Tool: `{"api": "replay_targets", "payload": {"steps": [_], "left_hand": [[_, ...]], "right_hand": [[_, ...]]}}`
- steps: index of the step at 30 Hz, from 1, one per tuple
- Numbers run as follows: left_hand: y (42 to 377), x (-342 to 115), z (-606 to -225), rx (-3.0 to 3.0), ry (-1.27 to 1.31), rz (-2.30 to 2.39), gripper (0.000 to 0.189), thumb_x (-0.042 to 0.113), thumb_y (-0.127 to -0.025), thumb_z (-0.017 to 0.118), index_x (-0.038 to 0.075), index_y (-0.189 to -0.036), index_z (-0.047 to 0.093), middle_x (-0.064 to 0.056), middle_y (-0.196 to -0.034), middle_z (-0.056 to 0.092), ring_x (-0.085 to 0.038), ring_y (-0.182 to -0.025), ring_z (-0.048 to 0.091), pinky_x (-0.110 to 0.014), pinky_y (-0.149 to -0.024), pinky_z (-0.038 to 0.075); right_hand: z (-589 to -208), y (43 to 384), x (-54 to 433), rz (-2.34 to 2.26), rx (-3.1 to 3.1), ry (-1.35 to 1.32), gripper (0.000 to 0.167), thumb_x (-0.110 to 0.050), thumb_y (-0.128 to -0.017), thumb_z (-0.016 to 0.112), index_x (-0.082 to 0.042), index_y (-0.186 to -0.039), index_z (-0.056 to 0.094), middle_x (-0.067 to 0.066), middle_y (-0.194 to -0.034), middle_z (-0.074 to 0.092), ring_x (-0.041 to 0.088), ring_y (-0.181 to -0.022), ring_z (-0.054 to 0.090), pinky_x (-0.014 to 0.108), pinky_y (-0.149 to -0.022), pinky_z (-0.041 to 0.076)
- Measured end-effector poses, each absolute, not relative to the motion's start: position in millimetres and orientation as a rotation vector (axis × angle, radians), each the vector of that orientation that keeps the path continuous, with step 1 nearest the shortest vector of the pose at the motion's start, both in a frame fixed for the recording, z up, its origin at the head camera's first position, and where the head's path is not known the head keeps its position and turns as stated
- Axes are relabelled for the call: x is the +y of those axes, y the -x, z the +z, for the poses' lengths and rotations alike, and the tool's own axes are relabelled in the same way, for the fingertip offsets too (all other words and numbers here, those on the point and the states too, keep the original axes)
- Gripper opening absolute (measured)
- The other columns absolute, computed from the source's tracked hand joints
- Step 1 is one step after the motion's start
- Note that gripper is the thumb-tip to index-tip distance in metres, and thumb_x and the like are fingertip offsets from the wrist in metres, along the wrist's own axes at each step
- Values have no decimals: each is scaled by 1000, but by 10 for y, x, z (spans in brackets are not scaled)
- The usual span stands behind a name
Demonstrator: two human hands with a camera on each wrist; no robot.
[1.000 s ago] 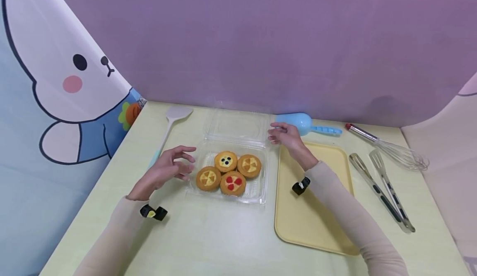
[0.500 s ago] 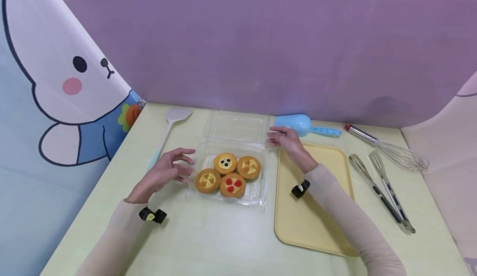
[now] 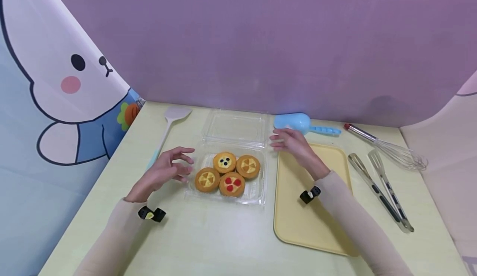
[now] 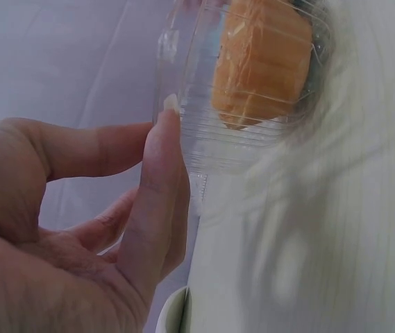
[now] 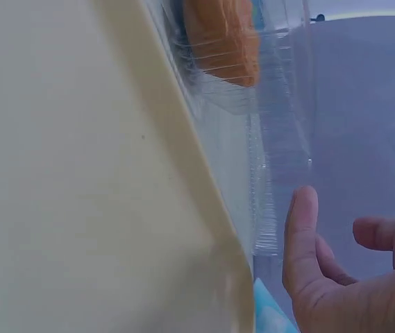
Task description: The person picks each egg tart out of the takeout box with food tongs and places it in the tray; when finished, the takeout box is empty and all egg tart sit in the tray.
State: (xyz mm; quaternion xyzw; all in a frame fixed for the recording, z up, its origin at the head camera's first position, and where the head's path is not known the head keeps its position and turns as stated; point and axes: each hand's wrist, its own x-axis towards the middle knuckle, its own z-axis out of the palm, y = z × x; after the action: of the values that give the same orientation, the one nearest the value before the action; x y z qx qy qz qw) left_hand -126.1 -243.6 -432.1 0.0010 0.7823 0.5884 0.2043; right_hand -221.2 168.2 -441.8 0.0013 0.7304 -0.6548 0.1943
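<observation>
A clear plastic clamshell box (image 3: pixel 257 193) lies on the table, its lid (image 3: pixel 236 127) folded back toward the wall. Inside sit several round tarts, one topped with red pieces (image 3: pixel 232 184), another with dark berries (image 3: pixel 225 162). My left hand (image 3: pixel 164 170) hovers at the box's left side, fingers loosely bent and holding nothing. Its fingertips (image 4: pixel 166 118) look very close to the clear wall in the left wrist view; whether they touch I cannot tell. Over the yellow tray's far left corner, my right hand (image 3: pixel 294 145) is held with relaxed fingers, nothing in them, apart from the box.
The yellow tray (image 3: pixel 313 226) lies right of the box. Behind it is a blue scoop (image 3: pixel 294 121). Farther right lie a whisk (image 3: pixel 387 147) and metal tongs (image 3: pixel 380 189). A spatula (image 3: pixel 169 129) with a pale head lies at the left. A purple backdrop (image 3: pixel 253 52) stands behind the table.
My right hand has shifted slightly right, away from the box's hinge side. The left hand, the box and the tarts stay about where they were.
</observation>
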Motion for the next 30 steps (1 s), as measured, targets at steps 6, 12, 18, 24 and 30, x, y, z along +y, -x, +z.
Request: {"api": "replay_targets", "payload": {"steps": [6, 12, 18, 24, 30], "left_hand": [[1274, -2442, -4325, 2180, -4, 1641, 68, -6, -93, 65, 0, -156, 40, -30, -129, 56, -23, -87, 73, -37, -70, 65], [1280, -2447, -4330, 2181, 3, 1638, 68, -4, -93, 66, 1, -156, 41, -29, -129, 56, -22, -87, 73, -36, -70, 65], [1278, -2439, -4343, 2175, 10, 1639, 67, -3, -94, 66, 1, -156, 41, -29, -129, 55, -22, -86, 73, -35, -70, 65], [1274, -2452, -4335, 2177, 0, 1641, 67, -3, -94, 66, 1, -156, 40, -29, -129, 55, -21, -87, 73, -35, -70, 65], [1283, -2457, -4345, 2177, 0, 1641, 66, -3, -94, 65, 2, -155, 41, -28, -129, 55, -23, -88, 73, -35, -69, 65]], "right_hand": [[-4300, 2018, 1892, -1768, 2150, 55, 54, -30, -110, 52, 6, -149, 46, 31, -142, 57, 27, -113, 72, 34, -95, 62], [-4169, 1764, 2238, -1645, 2357, 113, 48, -24, -109, 56, 9, -143, 52, 33, -139, 60, 11, -98, 75, 31, -84, 64], [-4104, 1495, 2750, -1501, 2638, 160, 43, -23, -107, 59, 5, -139, 58, 30, -132, 64, -4, -90, 71, 25, -75, 63], [-4084, 1231, 3304, -1315, 2917, 69, 39, -23, -103, 66, 1, -133, 64, -18, -108, 67, -17, -90, 61, 12, -71, 57], [-4152, 982, 3818, -1150, 3003, -136, 48, -31, -96, 76, -4, -133, 63, -40, -103, 54, -25, -90, 50, 2, -71, 48]]}}
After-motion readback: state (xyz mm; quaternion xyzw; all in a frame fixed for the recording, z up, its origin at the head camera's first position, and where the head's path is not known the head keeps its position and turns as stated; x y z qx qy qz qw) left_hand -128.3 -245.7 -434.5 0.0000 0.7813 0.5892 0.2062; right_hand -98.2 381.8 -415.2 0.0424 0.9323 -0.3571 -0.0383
